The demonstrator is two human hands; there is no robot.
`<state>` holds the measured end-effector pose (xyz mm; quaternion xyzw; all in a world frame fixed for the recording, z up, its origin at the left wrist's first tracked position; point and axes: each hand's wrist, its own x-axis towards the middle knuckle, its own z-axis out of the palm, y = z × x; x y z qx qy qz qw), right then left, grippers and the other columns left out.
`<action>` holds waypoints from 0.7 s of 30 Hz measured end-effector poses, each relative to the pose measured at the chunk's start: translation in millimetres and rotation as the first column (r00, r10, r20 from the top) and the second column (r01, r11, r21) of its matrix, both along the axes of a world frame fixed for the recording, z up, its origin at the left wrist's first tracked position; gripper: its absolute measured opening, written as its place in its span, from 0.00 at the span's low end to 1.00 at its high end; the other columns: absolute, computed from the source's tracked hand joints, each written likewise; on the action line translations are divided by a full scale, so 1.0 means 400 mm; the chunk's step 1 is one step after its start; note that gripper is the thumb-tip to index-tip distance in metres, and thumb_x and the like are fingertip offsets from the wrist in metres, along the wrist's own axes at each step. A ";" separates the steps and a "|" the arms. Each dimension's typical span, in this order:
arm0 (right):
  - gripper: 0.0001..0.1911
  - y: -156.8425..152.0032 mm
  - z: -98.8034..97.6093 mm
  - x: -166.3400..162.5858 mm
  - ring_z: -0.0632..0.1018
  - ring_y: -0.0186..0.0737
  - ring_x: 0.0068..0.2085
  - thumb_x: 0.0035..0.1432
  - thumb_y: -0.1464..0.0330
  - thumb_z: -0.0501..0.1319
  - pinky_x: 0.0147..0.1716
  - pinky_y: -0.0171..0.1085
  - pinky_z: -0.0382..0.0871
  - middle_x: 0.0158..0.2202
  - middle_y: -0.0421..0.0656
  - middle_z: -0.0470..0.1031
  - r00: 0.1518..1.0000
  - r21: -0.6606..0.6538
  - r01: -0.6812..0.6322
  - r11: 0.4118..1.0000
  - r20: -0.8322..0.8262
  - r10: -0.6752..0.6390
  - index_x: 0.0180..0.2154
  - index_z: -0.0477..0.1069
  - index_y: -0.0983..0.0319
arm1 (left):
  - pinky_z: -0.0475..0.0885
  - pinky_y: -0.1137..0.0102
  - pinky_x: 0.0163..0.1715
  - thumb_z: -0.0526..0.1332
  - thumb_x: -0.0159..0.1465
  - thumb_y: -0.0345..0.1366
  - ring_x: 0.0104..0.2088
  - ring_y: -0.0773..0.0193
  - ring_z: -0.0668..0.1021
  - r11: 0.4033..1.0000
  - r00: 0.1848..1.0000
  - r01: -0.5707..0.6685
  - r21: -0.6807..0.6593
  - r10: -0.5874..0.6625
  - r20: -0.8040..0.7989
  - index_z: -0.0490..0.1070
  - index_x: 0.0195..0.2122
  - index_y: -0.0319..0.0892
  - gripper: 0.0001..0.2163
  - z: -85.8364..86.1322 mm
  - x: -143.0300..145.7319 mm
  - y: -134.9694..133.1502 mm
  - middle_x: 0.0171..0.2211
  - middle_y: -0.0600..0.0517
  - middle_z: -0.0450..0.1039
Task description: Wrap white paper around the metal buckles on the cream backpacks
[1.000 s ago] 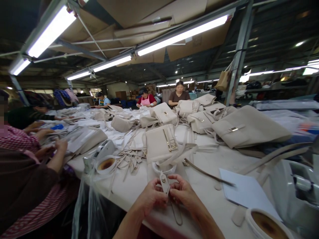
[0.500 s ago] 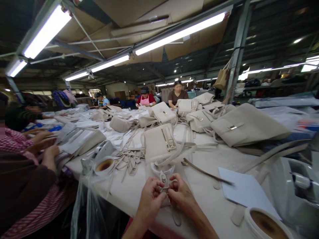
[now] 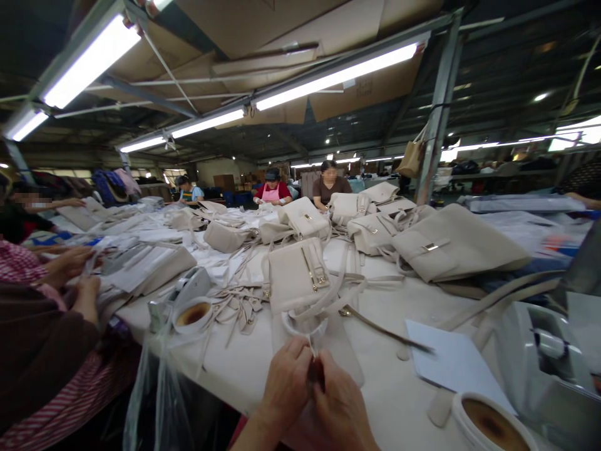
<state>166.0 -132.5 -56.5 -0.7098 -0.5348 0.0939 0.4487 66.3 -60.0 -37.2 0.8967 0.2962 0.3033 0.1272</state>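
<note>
At the table's near edge my left hand [image 3: 288, 376] and my right hand [image 3: 340, 394] are closed against each other, fingers curled inward. Between their fingertips they pinch a cream strap [image 3: 313, 346]; its buckle end is hidden by the fingers. A curved cream loop [image 3: 300, 326] rises just beyond the hands. Behind it a cream handbag [image 3: 293, 275] lies with a gold zip and buckle on its front. Right of the bag, a brush [image 3: 385, 329] with a dark, thin handle rests partly over a pale sheet [image 3: 451, 354].
Cut strap pieces [image 3: 239, 307] lie left of the bag, near a bowl of brown glue [image 3: 192, 313]. Another glue bowl [image 3: 493, 419] and a grey machine [image 3: 544, 351] stand at right. More handbags [image 3: 455, 244] are heaped behind. A co-worker's hands [image 3: 77, 275] work at left.
My hands have closed together and turned knuckles-up over the strap, covering the buckle that showed between them. The view has shifted slightly. The co-worker at left has drawn their hands back.
</note>
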 end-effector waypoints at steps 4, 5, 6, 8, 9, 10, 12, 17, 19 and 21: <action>0.06 -0.011 -0.013 -0.007 0.77 0.46 0.28 0.53 0.73 0.51 0.27 0.38 0.59 0.25 0.44 0.76 0.998 -0.061 0.026 0.998 0.051 -0.023 0.29 0.63 0.57 | 0.64 0.69 0.35 0.50 0.60 0.27 0.34 0.62 0.71 0.946 0.995 -0.042 -0.322 0.070 0.075 0.62 0.28 0.44 0.06 0.001 -0.002 0.009 0.31 0.51 0.68; 0.07 -0.013 -0.011 -0.008 0.76 0.46 0.28 0.52 0.74 0.51 0.27 0.37 0.59 0.25 0.43 0.75 0.998 -0.084 0.019 0.996 0.055 -0.014 0.29 0.63 0.57 | 0.63 0.70 0.35 0.51 0.59 0.28 0.34 0.62 0.71 0.923 0.992 -0.032 -0.383 0.076 0.100 0.62 0.27 0.44 0.06 0.003 0.000 0.012 0.30 0.52 0.68; 0.07 -0.014 -0.008 -0.008 0.76 0.45 0.28 0.50 0.75 0.52 0.28 0.37 0.59 0.25 0.42 0.75 0.998 -0.100 0.008 0.995 0.055 -0.002 0.28 0.63 0.57 | 0.62 0.70 0.35 0.51 0.58 0.28 0.33 0.62 0.70 0.902 0.990 -0.016 -0.432 0.075 0.121 0.61 0.27 0.44 0.05 0.004 0.003 0.015 0.29 0.53 0.67; 0.08 -0.017 0.000 -0.007 0.74 0.43 0.28 0.47 0.77 0.52 0.28 0.37 0.59 0.24 0.41 0.73 0.999 -0.100 -0.020 0.995 0.036 0.023 0.27 0.62 0.57 | 0.62 0.70 0.35 0.52 0.57 0.29 0.33 0.63 0.70 0.862 0.985 0.017 -0.507 0.073 0.156 0.61 0.26 0.44 0.04 0.006 0.011 0.020 0.27 0.54 0.67; 0.08 -0.018 0.002 -0.004 0.73 0.42 0.28 0.46 0.76 0.52 0.29 0.37 0.59 0.24 0.40 0.72 0.999 -0.087 -0.031 0.996 0.013 0.032 0.26 0.62 0.57 | 0.62 0.70 0.35 0.52 0.56 0.29 0.33 0.63 0.69 0.843 0.982 0.030 -0.537 0.077 0.175 0.61 0.25 0.44 0.04 0.007 0.015 0.023 0.27 0.54 0.67; 0.07 -0.019 0.003 0.000 0.72 0.41 0.27 0.45 0.76 0.52 0.29 0.37 0.58 0.23 0.39 0.70 0.999 -0.066 -0.037 0.997 -0.022 0.036 0.25 0.61 0.57 | 0.62 0.70 0.35 0.53 0.55 0.29 0.32 0.63 0.69 0.824 0.978 0.043 -0.565 0.082 0.194 0.62 0.25 0.43 0.04 0.006 0.019 0.027 0.27 0.54 0.66; 0.06 -0.016 0.002 0.015 0.70 0.39 0.27 0.44 0.75 0.53 0.29 0.36 0.58 0.21 0.37 0.67 0.987 -0.020 -0.063 0.998 -0.149 0.059 0.23 0.59 0.57 | 0.62 0.70 0.33 0.54 0.54 0.29 0.30 0.63 0.69 0.774 0.972 0.069 -0.629 0.090 0.217 0.61 0.24 0.43 0.03 0.005 0.025 0.032 0.25 0.55 0.65; 0.06 -0.007 -0.001 0.048 0.64 0.36 0.21 0.43 0.71 0.53 0.22 0.34 0.56 0.18 0.34 0.60 0.800 -0.059 -0.217 0.974 -0.583 0.143 0.23 0.55 0.56 | 0.62 0.70 0.30 0.53 0.58 0.30 0.28 0.63 0.69 0.823 0.993 0.047 -0.566 0.022 0.114 0.61 0.27 0.44 0.04 0.016 0.028 0.026 0.25 0.54 0.65; 0.03 -0.011 0.000 0.036 0.68 0.38 0.24 0.45 0.71 0.54 0.25 0.36 0.59 0.21 0.38 0.67 0.880 -0.047 -0.165 0.985 -0.457 0.125 0.24 0.60 0.57 | 0.63 0.69 0.34 0.53 0.59 0.30 0.34 0.60 0.71 0.938 1.000 -0.014 -0.345 0.012 -0.007 0.64 0.28 0.43 0.04 0.023 0.030 0.019 0.32 0.50 0.68; 0.04 -0.018 -0.002 0.016 0.73 0.43 0.31 0.47 0.71 0.54 0.31 0.37 0.62 0.27 0.43 0.74 0.966 0.004 -0.107 0.994 -0.238 0.105 0.28 0.66 0.58 | 0.63 0.68 0.36 0.52 0.59 0.29 0.36 0.59 0.72 0.964 0.995 -0.076 -0.254 0.055 -0.089 0.65 0.30 0.44 0.05 0.023 0.032 0.014 0.35 0.49 0.69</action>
